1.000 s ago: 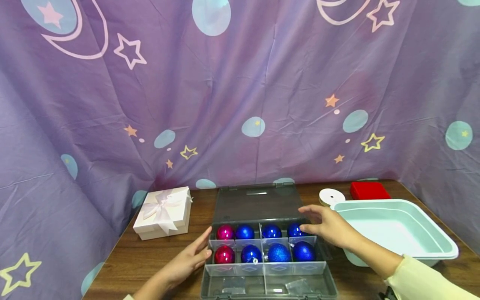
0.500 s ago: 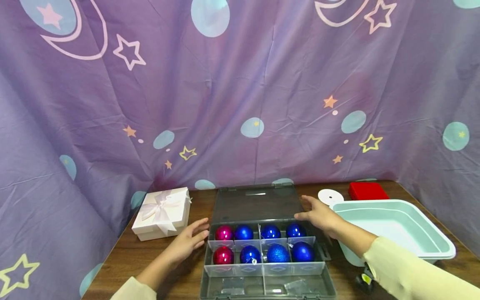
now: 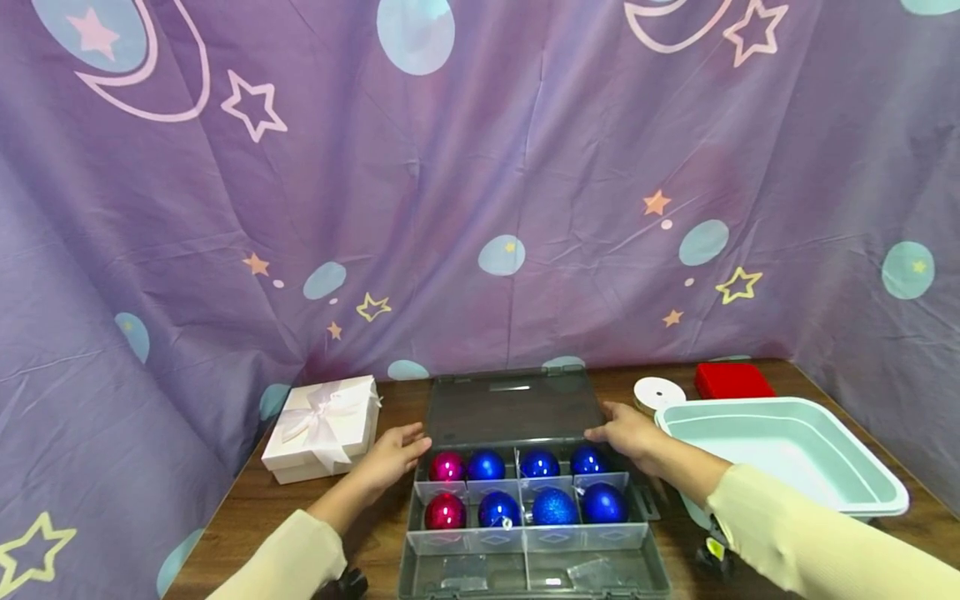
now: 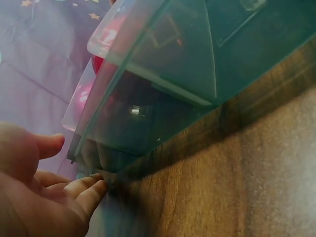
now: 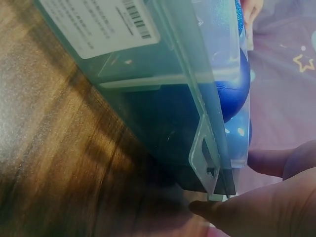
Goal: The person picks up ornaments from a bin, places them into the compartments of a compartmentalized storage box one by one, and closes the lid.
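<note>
A see-through grey divided storage box [image 3: 585, 562] lies with its lid [image 3: 517, 408] folded back flat on the table. Its compartments hold shiny red baubles [image 3: 446, 510] on the left and several blue baubles [image 3: 604, 502] further right. My left hand [image 3: 392, 456] is at the back left corner, by the hinge; in the left wrist view its loosely bent fingertips [image 4: 96, 187] are right at the box's lower edge, thumb apart. My right hand [image 3: 628, 433] is at the back right corner, thumb over the rim side and forefinger low beside the lid hinge.
A white gift box [image 3: 326, 425] with a ribbon bow stands at the left. On the right are a pale green plastic basin [image 3: 780, 450], a white ribbon spool [image 3: 659, 392] and a red box [image 3: 733, 380]. A purple patterned cloth [image 3: 450, 208] hangs behind the table.
My right hand has drawn back from above the blue baubles to the back right corner. My left hand has moved along the left side to the back left corner.
</note>
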The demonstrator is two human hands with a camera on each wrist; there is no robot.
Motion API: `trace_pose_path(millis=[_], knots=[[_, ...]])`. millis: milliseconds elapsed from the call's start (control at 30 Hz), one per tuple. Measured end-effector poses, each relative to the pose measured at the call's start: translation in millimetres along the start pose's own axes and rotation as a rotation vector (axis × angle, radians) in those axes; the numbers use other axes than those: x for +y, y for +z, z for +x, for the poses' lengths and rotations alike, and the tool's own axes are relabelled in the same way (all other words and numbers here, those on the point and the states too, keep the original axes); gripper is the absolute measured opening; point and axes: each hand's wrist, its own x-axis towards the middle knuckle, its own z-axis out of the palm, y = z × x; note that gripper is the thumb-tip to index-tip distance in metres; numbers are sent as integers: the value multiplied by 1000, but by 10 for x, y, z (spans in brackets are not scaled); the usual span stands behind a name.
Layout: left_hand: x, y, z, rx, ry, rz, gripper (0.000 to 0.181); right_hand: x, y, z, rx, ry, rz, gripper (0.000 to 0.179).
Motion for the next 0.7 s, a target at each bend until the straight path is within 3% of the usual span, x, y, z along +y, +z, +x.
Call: trace_pose_path(millis=[233,700], knots=[[-2,6,40,28,-10,32,50,9,-2,-5,-38,-23,28,55],[-8,30,52,84,-8,48,47,30,0,7,-33,-30,12,51]])
